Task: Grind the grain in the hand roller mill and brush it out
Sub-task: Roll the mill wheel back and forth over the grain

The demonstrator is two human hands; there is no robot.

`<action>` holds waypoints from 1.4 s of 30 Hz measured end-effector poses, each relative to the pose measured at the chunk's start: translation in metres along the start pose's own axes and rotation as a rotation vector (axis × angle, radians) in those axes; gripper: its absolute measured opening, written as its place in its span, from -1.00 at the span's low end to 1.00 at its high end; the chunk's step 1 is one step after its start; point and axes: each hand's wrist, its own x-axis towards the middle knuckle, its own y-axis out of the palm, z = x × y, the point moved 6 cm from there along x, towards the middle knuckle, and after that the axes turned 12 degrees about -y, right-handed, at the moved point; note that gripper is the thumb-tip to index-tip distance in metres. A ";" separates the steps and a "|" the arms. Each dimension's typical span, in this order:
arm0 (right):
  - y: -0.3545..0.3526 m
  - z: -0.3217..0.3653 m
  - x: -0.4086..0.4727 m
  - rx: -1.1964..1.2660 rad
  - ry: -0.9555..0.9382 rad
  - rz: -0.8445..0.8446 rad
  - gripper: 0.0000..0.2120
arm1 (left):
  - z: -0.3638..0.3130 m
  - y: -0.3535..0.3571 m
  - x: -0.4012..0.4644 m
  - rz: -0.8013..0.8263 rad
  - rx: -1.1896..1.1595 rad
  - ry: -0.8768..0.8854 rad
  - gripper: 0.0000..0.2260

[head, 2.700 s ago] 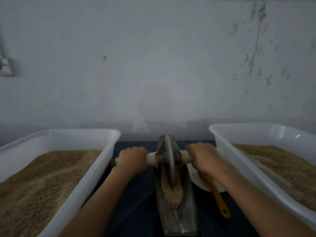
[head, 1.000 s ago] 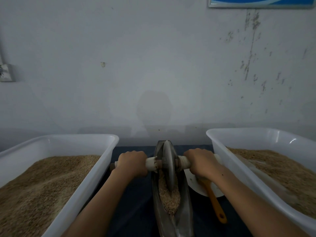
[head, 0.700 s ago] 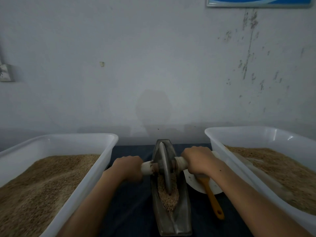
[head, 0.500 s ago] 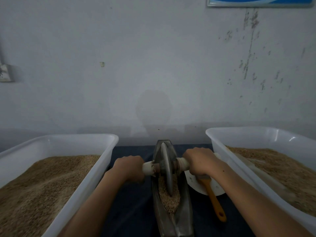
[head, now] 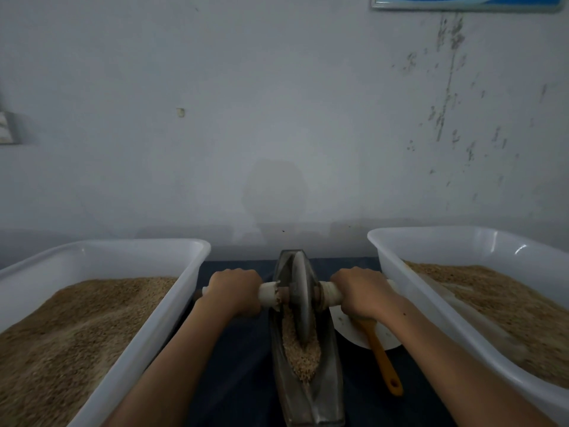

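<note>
While both hands (head: pixel 234 291) (head: pixel 363 291) grip axle handles, steel wheel (head: pixel 301 303) upright in trough's tan grain (head: pixel 300 355).

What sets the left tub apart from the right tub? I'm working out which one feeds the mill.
The left tub holds grain heaped high, close to its rim at the near side; the right tub shows more bare wall above its grain. A pale scoop-like shape lies in the right tub's grain; none shows in the left tub. Both are white plastic, flanking the mill.
</note>
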 end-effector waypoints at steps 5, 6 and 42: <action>0.000 0.003 -0.006 0.013 -0.015 0.116 -0.88 | 0.003 0.006 -0.003 0.140 0.015 -0.005 -0.61; 0.000 0.003 -0.006 0.014 -0.011 0.122 -0.89 | 0.003 0.007 -0.003 0.157 0.013 -0.008 -0.60; -0.011 0.006 0.007 -0.080 -0.004 -0.056 -0.81 | 0.007 0.011 0.007 0.081 -0.109 -0.055 -0.67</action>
